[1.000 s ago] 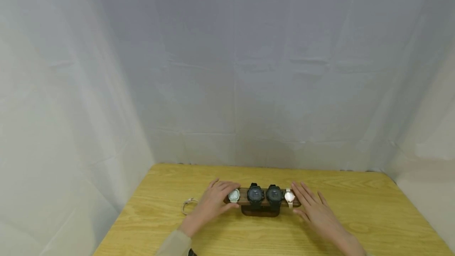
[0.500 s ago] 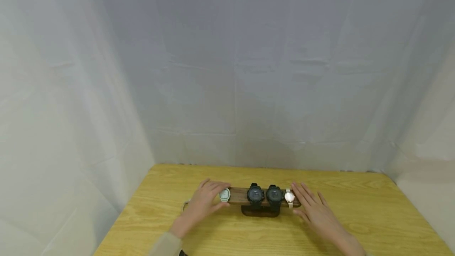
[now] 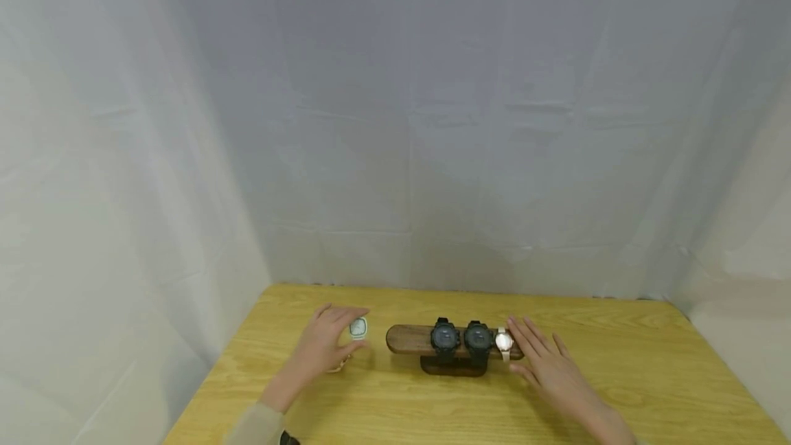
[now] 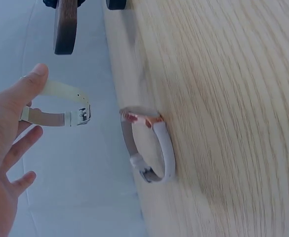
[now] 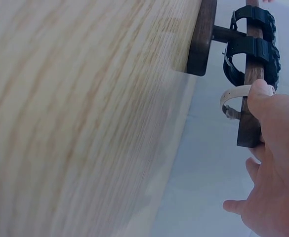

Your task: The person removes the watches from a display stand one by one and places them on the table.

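My left hand (image 3: 318, 342) pinches a pale green watch (image 3: 358, 327) by its face between thumb and fingers. In the left wrist view its buckled strap (image 4: 65, 91) forms a loop in the air, away from the wooden watch stand (image 3: 408, 340). My right hand (image 3: 553, 371) holds the stand's right end, thumb at the front edge and fingers at the back. Beside those fingers a white-strapped watch (image 3: 503, 340) sits on the bar. Two black digital watches, one left (image 3: 445, 337) and one right (image 3: 478, 340), sit further along it.
Under my left hand, a white-strapped watch with a rose-gold case (image 4: 143, 118) stands on its side on the wooden table (image 3: 618, 362). The stand's dark base (image 3: 453, 367) rests on the tabletop. A pale curtain (image 3: 395, 156) surrounds the back and sides.
My left hand has slid the pale green watch leftward off the stand's left end and now carries it clear. The bar's left end is bare. My right hand has stayed in place.
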`<state>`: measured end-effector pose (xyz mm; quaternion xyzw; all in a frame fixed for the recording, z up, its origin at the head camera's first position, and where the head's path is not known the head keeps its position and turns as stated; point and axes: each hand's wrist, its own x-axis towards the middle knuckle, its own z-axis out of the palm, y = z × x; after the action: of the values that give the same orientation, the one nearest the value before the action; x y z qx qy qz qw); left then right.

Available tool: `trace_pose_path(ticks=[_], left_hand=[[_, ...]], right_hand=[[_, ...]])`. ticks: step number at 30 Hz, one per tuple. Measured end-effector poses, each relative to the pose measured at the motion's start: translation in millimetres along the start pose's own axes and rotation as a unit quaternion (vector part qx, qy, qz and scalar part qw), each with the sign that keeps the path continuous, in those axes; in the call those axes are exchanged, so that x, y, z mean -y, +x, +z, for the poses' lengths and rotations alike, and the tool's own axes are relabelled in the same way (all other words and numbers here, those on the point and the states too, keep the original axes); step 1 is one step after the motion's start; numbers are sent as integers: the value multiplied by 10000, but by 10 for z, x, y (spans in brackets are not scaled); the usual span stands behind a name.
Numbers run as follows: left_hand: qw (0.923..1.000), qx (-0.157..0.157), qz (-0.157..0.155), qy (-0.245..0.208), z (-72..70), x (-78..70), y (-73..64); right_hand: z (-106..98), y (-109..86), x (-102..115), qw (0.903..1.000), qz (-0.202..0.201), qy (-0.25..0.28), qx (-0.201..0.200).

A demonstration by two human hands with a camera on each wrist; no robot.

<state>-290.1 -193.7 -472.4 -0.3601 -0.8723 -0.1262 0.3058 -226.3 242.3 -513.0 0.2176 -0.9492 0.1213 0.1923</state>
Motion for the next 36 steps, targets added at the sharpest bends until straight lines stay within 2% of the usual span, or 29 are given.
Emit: trace_pose_path(ticks=[13,20,24,31,36], left_hand=[[9995,-168,-143,210,-202,187,-160],[9987,-156,-457,159,-252,283,-286],[9968,-21,-792,125,-254,320,-378],[9879,564,-1442,72,-251,347,-594],[9857,689,-1497,340,-244,393,-668]], right_hand=[[-12,32,-9,10000,3,-36,86],[-18,21,-19,9999,37,-16,91],[-10,19,-27,10000,20,-10,-9],[12,-7,-21,9999,32,-65,107],[18,-6,-15,10000,37,-46,9]])
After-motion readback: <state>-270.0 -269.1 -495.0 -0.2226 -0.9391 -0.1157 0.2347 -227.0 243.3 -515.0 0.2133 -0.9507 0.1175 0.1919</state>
